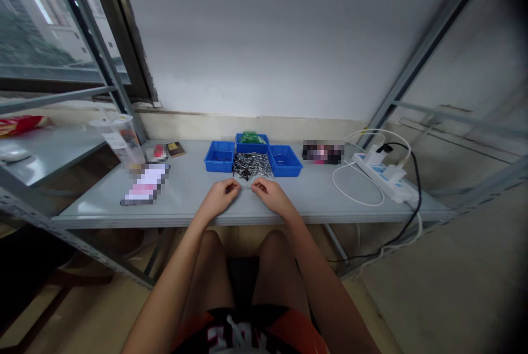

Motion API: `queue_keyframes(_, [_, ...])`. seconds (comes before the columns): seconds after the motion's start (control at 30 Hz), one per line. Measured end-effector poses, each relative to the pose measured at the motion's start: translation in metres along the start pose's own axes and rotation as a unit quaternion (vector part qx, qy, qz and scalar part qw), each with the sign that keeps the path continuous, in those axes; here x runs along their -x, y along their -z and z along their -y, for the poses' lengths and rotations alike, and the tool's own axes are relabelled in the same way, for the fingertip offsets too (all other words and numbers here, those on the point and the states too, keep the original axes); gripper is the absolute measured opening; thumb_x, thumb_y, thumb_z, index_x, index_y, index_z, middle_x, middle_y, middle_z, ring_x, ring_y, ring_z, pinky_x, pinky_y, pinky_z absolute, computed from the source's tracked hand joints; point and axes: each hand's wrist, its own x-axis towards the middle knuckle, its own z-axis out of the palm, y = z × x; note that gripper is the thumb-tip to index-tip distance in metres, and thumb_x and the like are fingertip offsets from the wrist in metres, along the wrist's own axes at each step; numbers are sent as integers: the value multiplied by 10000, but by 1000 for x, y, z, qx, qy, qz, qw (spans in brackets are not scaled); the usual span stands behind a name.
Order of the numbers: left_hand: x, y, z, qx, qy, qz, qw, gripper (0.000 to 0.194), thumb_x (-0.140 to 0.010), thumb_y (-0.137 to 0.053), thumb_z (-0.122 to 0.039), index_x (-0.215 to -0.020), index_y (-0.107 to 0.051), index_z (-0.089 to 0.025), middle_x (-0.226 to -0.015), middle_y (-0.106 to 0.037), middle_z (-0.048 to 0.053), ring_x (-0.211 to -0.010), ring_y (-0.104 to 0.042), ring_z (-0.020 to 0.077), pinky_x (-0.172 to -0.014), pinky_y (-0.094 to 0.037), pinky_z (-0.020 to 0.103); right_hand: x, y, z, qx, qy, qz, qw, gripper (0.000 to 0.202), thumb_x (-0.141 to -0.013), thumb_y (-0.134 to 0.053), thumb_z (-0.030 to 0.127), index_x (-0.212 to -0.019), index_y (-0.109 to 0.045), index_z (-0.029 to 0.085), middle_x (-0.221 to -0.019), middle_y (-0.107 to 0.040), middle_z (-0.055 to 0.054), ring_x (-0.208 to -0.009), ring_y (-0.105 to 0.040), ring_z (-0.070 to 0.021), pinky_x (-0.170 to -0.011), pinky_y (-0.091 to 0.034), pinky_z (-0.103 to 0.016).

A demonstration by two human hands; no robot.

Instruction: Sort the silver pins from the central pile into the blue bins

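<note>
Just in front of a pile of small metal parts (252, 165), my left hand (223, 195) and my right hand (270, 193) face each other over the grey table (185, 200). Fingers of both hands are pinched together. Between the fingertips lies something small and pale, too small to name. Around the pile stand three blue trays: the left tray (219, 167), the right tray (286, 170) with a few thin pieces in it, and the back tray (238, 147) holding a green bag (252, 137).
A phone (146, 184), a plastic cup (124, 142) and a small dark box (175, 149) are at the left. A blurred dark item (323, 153) lies right of the trays. A power strip (383, 178) with looping cables is at the right.
</note>
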Motion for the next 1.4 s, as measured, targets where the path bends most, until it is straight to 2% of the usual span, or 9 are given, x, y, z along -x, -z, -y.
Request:
queue_keyframes(0.27, [0,-1,3,12,-3,5,1000,188,-812,-481,-260,-841,-628,-145,-778,-663,32,-709,-577,157,-672,-426,252,-1,-2,-3,-17,6,-4,1000,58,-829,-557,217,-847,-601,184,-805,-656,-22,-760,-596,-145,-718,-437,-263])
queue_keyframes(0.7, [1,1,-3,-15,-13,7,1000,276,-866,-427,-317,-812,-633,-140,-751,-654,28,-685,-551,153,-655,-404,241,1,1,-3,14,4,2,1000,242,-916,-417,302,-764,-573,196,-759,-637,-1,-732,-569,-139,-698,-377,-241])
queue_keyframes(0.97, [0,-1,2,7,-2,7,1000,221,-833,-473,-299,-848,-633,-147,-796,-668,40,-716,-578,164,-680,-430,256,1,0,-1,-5,19,-10,1000,97,-868,-501,238,-867,-590,198,-850,-658,-21,-815,-592,-154,-746,-414,-259])
queue_keyframes(1.13, [0,-2,2,14,3,8,1000,207,-822,-483,-288,-849,-632,-146,-804,-675,50,-739,-591,174,-696,-442,267,1,0,-1,-12,19,-11,1000,81,-851,-526,229,-879,-594,195,-856,-661,-24,-820,-595,-156,-755,-425,-267])
queue_keyframes(1.4, [0,-1,1,17,-3,10,1000,225,-834,-486,-301,-826,-645,-143,-797,-684,40,-722,-589,161,-679,-430,244,1,1,-2,16,9,0,1000,233,-910,-426,281,-741,-561,195,-736,-626,-4,-723,-567,-138,-690,-382,-240])
